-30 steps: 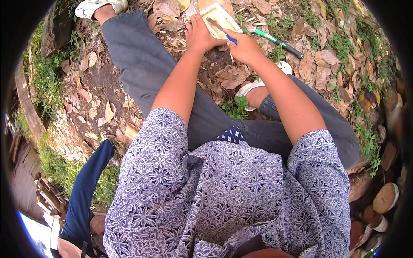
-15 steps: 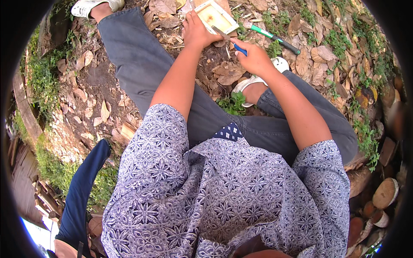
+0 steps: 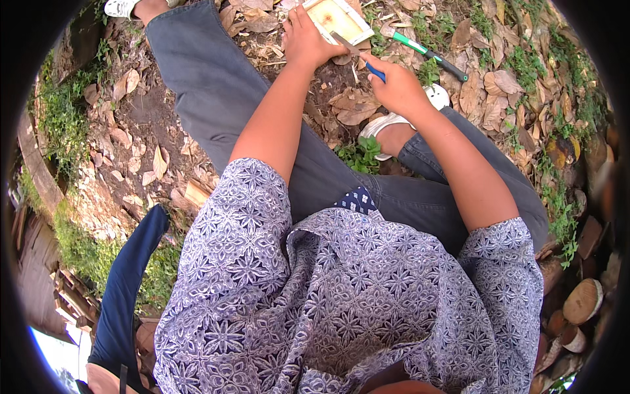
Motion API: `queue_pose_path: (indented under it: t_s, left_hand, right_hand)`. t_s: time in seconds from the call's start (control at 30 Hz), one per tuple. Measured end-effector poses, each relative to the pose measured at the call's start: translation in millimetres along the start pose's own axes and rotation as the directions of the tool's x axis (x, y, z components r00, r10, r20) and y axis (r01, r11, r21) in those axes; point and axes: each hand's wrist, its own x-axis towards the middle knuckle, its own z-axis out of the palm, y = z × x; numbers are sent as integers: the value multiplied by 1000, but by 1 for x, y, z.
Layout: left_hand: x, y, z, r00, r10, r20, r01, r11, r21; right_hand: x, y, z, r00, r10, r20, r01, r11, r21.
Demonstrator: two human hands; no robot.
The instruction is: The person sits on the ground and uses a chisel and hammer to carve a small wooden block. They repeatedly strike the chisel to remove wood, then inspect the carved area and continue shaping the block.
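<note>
Up at the far edge of the view, over leaf-strewn ground, the left hand (image 3: 307, 41) clasped a pale wooden block (image 3: 338, 18), fingers wrapped on its near side. Just to its right, the right hand (image 3: 397, 85) was closed on a blue-handled tool (image 3: 359, 56), whose blade slanted up-left onto the block. A green-handled tool (image 3: 430, 54) lay nearby, untouched.

No packages, labels, signs or screens show anywhere here. Only leaves, grass, ground and cut wood.
</note>
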Motion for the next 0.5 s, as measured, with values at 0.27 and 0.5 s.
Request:
queue_pose_path:
  t_s: [0.27,0.5]
  left_hand:
    - [1,2,-2,999,27,19,-27,999,-23]
    - [2,4,-6,989,-44,143,54,997,-63]
  right_hand:
    - [0,11,4,989,-105,-106,101,994,-45]
    - [3,28,20,980,-142,-138,153,986,67]
